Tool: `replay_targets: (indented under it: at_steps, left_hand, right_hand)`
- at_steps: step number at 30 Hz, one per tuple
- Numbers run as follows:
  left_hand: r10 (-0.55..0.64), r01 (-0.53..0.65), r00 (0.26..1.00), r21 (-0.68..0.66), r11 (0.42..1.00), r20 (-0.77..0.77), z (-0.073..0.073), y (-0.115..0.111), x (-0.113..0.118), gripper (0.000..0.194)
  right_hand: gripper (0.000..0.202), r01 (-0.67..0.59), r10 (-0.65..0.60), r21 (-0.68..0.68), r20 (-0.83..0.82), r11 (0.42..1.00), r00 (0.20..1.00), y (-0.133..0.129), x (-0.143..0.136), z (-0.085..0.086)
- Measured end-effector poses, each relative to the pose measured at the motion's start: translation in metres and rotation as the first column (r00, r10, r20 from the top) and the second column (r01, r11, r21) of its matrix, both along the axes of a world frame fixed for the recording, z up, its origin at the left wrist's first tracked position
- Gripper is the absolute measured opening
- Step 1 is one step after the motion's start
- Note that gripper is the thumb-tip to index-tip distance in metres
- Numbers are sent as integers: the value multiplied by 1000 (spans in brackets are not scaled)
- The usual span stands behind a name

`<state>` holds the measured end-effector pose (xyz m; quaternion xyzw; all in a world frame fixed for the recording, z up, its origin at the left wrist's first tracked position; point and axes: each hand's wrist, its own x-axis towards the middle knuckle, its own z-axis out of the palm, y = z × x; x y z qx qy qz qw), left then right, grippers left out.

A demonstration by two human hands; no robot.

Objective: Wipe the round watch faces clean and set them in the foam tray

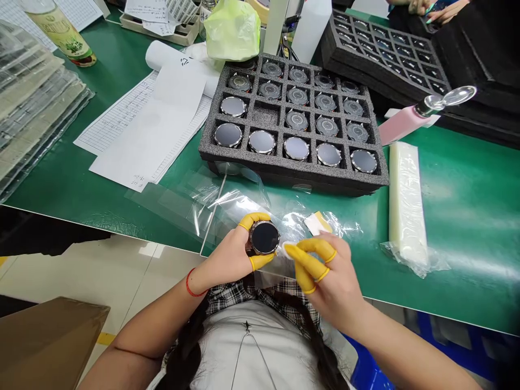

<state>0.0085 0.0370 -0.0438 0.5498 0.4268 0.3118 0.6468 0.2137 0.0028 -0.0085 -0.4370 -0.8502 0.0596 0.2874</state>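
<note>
A round smartwatch (264,237) without a strap, its dark screen facing up, is gripped at the rim by my left hand (235,249). Yellow finger cots cover the thumb and finger of that hand. Just right of the watch, my right hand (329,271), also in yellow finger cots, pinches a small white pad (287,248), mostly covered by the fingers. Beyond both hands stands a black foam tray (294,169) with more watches in its compartments. The front ones lie screen up, most others back up; one compartment in the second row from the front holds no watch.
Clear plastic film (195,208) and a small white-and-yellow packet (317,222) lie near my hands. To the right are a pink pump bottle (400,123) and a wrapped white block (407,200). Papers (150,124) are at left; another person's hands (436,10) show behind a second tray (377,49).
</note>
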Motion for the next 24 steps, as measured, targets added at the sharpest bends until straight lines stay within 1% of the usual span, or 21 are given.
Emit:
replay_targets:
  at_steps: [2, 3, 4, 5, 6, 7, 8, 9, 10, 12, 13, 15, 18, 19, 21, 24]
  left_hand:
    - [31, -31, 999, -5, 1000, 22, -1, 0, 0, 55]
    - [56, -56, 998, -4, 998, 41, -2, -1, 0, 55]
    - [84, -84, 994, -2, 996, 67, -3, -1, 0, 56]
    - [111, -111, 989, 1, 994, 100, -4, -2, 0, 57]
    - [132, -134, 982, 5, 991, 137, -5, -2, -1, 57]
    - [149, -153, 973, 9, 988, 175, -7, -3, -1, 57]
    - [157, -164, 965, 13, 986, 209, -8, -4, -1, 58]
    - [158, -168, 959, 20, 986, 237, -9, -6, -1, 58]
    - [154, -168, 954, 32, 985, 258, -9, -7, 0, 58]
    - [147, -171, 948, 63, 983, 282, -9, -10, 1, 60]
    - [149, -178, 945, 76, 981, 290, -8, -11, 2, 60]
    - [176, -211, 937, 85, 974, 303, -5, -10, 4, 59]
    - [263, -300, 903, 59, 952, 338, 0, -2, 6, 57]
    - [292, -329, 889, 49, 943, 353, 1, 2, 5, 57]
    - [339, -378, 865, 38, 925, 369, 2, 9, 5, 57]
    - [370, -412, 855, 44, 910, 364, 4, 13, 5, 58]
  right_hand:
    - [31, 133, -136, 42, 87, 990, 987, 7, 9, -1]
    - [31, 187, -191, 41, 113, 981, 975, 9, 12, -2]
    - [30, 221, -221, 11, 118, 975, 968, 10, 15, -3]
    - [30, 228, -223, -54, 97, 972, 970, 11, 16, -4]
    - [29, 213, -208, -153, 50, 965, 977, 11, 16, -6]
    - [30, 179, -191, -275, -16, 945, 981, 10, 15, -7]
    - [32, 132, -183, -404, -91, 905, 979, 8, 13, -8]
    - [36, 77, -188, -526, -161, 847, 969, 6, 10, -8]
    - [41, 23, -207, -629, -220, 777, 953, 5, 6, -8]
    - [47, -66, -260, -757, -303, 650, 917, 2, 0, -6]
    - [49, -100, -278, -790, -327, 605, 903, 0, -2, -4]
    - [53, -156, -293, -822, -364, 548, 884, -4, -3, 2]
    - [60, -216, -265, -839, -385, 499, 884, -15, 3, 12]
    - [60, -212, -255, -851, -368, 481, 894, -19, 7, 15]
    - [53, -164, -240, -885, -290, 435, 926, -27, 15, 20]
    - [43, -91, -181, -924, -168, 372, 969, -35, 27, 20]
